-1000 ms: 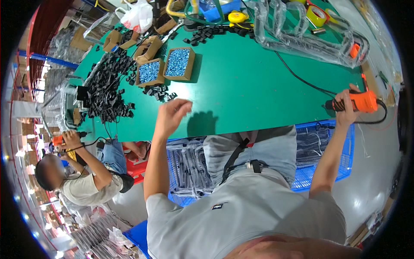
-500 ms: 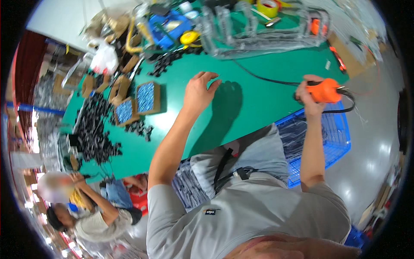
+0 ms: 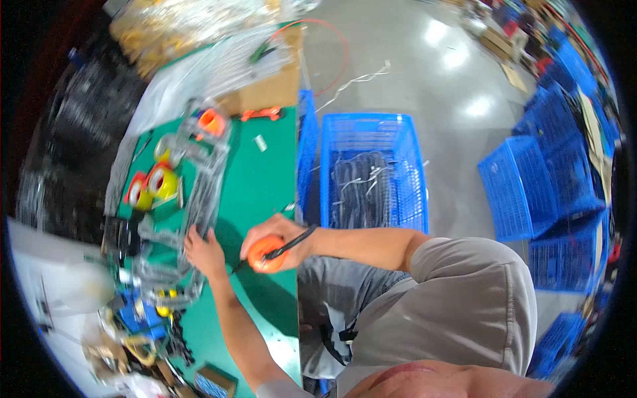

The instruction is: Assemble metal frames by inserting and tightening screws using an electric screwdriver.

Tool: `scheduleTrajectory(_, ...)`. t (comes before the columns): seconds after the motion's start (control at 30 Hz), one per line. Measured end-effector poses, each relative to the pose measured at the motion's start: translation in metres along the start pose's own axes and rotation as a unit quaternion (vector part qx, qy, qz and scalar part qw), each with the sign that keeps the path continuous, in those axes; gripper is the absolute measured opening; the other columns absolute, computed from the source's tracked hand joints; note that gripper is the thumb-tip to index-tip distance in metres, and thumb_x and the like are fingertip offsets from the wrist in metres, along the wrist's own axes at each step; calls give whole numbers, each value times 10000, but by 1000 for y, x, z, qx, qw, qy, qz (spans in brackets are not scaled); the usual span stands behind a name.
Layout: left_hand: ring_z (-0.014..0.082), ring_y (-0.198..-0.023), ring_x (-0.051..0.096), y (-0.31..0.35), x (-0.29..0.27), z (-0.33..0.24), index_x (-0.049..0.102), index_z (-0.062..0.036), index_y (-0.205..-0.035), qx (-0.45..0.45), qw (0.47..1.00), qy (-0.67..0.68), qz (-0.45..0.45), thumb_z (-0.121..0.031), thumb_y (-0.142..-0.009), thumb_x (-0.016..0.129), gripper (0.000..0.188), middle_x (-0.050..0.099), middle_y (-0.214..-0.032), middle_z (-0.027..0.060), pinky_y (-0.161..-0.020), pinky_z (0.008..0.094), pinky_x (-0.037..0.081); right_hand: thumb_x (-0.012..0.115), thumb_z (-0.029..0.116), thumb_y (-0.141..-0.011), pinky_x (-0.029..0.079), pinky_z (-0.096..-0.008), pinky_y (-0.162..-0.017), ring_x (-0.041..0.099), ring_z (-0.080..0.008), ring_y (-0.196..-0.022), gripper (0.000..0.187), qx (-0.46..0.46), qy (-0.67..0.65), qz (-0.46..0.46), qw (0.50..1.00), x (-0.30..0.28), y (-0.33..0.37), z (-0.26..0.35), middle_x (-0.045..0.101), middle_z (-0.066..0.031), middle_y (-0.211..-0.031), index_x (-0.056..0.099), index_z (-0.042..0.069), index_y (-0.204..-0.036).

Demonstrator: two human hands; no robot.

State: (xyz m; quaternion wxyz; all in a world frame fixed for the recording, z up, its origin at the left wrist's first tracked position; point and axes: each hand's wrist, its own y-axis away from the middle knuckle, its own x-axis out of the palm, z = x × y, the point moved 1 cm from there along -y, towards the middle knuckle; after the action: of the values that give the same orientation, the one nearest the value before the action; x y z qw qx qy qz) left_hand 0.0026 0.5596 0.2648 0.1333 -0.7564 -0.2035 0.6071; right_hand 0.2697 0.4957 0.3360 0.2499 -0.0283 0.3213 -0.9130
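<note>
My right hand (image 3: 292,233) is wrapped round an orange corded power tool (image 3: 267,255), held above the near edge of the green table. Its black cord loops back over my wrist; its working end is hidden beneath. To the left, my left hand (image 3: 206,253) has its fingers apart and rests on the near edge of a long clear-plastic-wrapped bundle (image 3: 202,205). That bundle lies across the green table (image 3: 252,179), with looped sections at its far side. Whether my left fingers grip the plastic cannot be seen.
Tape rolls (image 3: 161,180) and an orange-handled tool (image 3: 262,114) lie on the table. Beside it stands a blue basket (image 3: 418,166) holding dark wrapped items. More blue baskets (image 3: 511,192) are stacked at the right. A box of blue pieces (image 3: 215,383) sits at the lower left.
The view has swung right. My left hand has come from above the bare tabletop onto the plastic-wrapped bundle. My right hand has brought the orange tool in closer to my left hand.
</note>
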Motion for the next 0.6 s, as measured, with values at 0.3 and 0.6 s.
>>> scheduleTrajectory(0.3,363,-1080,597,-33,-2,4,643,-167,-1171,30,994,-102,-1,-385,-973,606,297,633,-1139,126,-879,570,445,835,131,-750,576,-357,-801,720,-258,-929,391,-1,-112,22,993,6,1,0,727,-124,-1037,688,31,-1098)
scheduleTrajectory(0.6,367,-1077,589,-78,-115,38,649,-80,-1235,41,976,-83,-198,-298,-994,576,334,616,-1132,131,-839,554,433,861,93,-725,578,-355,-788,720,-238,-918,407,-1,-100,11,995,11,1,0,735,-105,-1039,686,49,-1090)
